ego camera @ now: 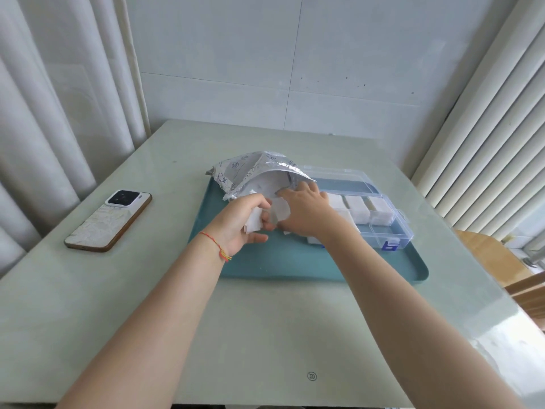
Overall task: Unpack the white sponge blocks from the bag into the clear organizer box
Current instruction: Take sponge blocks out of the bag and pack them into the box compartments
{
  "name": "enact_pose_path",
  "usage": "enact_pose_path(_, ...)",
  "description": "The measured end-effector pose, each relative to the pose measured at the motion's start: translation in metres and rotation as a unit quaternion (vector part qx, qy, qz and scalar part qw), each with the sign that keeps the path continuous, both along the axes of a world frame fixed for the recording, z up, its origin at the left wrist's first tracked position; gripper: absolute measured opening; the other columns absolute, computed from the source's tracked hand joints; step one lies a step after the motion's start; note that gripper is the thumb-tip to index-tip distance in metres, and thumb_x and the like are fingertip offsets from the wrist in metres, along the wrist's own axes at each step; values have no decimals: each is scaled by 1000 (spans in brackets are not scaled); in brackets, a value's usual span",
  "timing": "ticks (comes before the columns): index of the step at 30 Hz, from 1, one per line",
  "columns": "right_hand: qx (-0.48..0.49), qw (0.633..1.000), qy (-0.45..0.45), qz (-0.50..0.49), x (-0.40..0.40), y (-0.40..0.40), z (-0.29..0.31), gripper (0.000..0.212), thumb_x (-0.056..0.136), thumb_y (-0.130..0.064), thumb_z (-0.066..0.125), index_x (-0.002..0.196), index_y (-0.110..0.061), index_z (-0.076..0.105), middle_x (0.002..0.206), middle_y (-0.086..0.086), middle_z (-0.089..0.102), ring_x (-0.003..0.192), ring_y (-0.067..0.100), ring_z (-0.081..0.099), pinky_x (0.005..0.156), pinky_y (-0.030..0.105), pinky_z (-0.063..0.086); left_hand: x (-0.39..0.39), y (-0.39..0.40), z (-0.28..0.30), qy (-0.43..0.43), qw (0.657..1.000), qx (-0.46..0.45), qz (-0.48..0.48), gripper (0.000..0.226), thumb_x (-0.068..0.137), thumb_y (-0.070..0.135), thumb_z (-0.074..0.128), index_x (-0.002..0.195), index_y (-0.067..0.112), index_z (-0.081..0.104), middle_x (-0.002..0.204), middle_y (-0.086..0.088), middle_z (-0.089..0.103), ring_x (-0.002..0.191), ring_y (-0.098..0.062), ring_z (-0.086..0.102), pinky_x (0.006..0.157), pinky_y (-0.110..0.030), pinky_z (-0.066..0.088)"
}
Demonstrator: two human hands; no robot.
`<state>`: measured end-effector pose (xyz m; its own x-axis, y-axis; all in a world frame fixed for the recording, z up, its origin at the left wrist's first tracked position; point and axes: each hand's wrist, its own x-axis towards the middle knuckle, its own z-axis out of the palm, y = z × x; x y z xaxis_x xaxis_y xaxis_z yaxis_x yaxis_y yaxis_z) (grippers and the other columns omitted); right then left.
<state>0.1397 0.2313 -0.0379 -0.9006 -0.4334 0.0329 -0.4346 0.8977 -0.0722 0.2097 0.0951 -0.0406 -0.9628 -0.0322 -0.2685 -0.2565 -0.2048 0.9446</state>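
The left hand [240, 222] grips a white sponge block [253, 222] at the mouth of the foil bag [250, 172]; the right hand [306, 209] reaches in, fingers hidden, grasp unclear. More blocks fill the clear organizer box [392, 228] on the teal tray [295, 267] on the counter [265, 335]

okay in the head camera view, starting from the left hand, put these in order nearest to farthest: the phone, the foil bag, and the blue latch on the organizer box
From the left hand:
1. Foil bag, just beyond the hand, on the tray's far left.
2. Phone, to the left on the table, off the tray.
3. Blue latch, on the organizer box's near right side, past the right hand.
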Motion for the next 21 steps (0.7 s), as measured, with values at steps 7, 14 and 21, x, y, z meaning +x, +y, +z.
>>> enact_pose_path(7,-46,999,9,-2,-8,3,-3,50,86,-27,64,134,-23,52,129,6,47,131,28,32,102,39,32,-5,-2,-5,-5,999,-3,33,12,90,15,57,80,19,53,64,2,48,55,-12,58,45,-19,43)
enact_pose_path(14,-171,984,-44,3,-9,22,24,11,94,-21,59,90,-13,64,78,-2,53,83,25,51,70,28,39,-4,-1,-4,-3,998,46,38,10,90,26,64,96,18,60,70,-3,63,63,-15,63,51,-22,50)
enact_pose_path(21,-362,919,-155,25,13,41,59,9,86,-19,74,83,-11,71,61,-4,58,49,0,43,49,9,33,-6,2,-3,-17,987,156,10,40,91,51,55,101,13,64,87,-12,66,77,-30,66,49,-25,51)
